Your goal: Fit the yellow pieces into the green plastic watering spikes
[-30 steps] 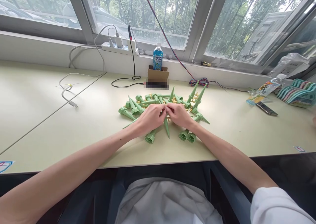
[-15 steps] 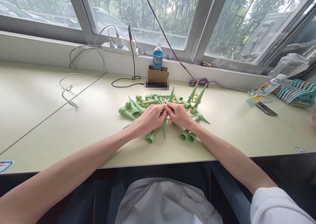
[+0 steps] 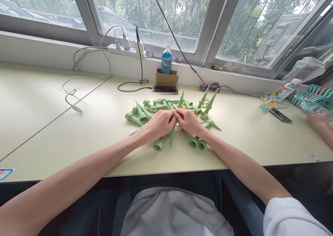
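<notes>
A pile of green plastic cone spikes (image 3: 145, 111) with small yellow parts among them lies on the pale table (image 3: 78, 132). My left hand (image 3: 158, 125) and my right hand (image 3: 188, 121) meet over the pile's front, fingers pinched together. Between them they hold one green spike (image 3: 172, 136) whose tip points down toward me. What my fingertips grip at its top end is hidden. Three open-ended spikes (image 3: 158, 145) lie just in front of my hands.
A small cardboard box (image 3: 167, 80) and a blue drink bottle (image 3: 166, 60) stand by the window sill, with a power strip (image 3: 125, 48) and cables (image 3: 75, 90). At the right lie a phone (image 3: 280, 115), a bottle (image 3: 279, 93), stacked teal items (image 3: 316, 97) and another person's hand (image 3: 316, 121).
The held spike's tip has swung from right to left, toward me. Another person's hand has come into view at the right edge.
</notes>
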{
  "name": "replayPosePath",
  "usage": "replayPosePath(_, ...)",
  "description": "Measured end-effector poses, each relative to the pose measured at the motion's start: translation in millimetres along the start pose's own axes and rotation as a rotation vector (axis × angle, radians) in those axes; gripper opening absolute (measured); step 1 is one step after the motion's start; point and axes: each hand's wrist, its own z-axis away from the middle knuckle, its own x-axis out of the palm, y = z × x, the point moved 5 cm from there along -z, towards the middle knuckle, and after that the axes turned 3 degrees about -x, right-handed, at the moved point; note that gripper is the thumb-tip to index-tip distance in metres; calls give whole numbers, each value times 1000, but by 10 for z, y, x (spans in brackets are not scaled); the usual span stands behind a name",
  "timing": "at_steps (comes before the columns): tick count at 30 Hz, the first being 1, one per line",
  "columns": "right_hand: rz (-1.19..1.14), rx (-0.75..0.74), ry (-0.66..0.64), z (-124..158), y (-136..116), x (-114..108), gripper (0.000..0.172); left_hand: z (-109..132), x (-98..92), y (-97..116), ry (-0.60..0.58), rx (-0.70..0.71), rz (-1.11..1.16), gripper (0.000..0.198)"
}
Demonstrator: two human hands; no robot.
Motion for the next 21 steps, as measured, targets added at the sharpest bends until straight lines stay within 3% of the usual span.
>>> replayPosePath(21, 16, -10, -48, 10, 39, 28, 26, 2, 25, -4, -30, -18, -82, 28)
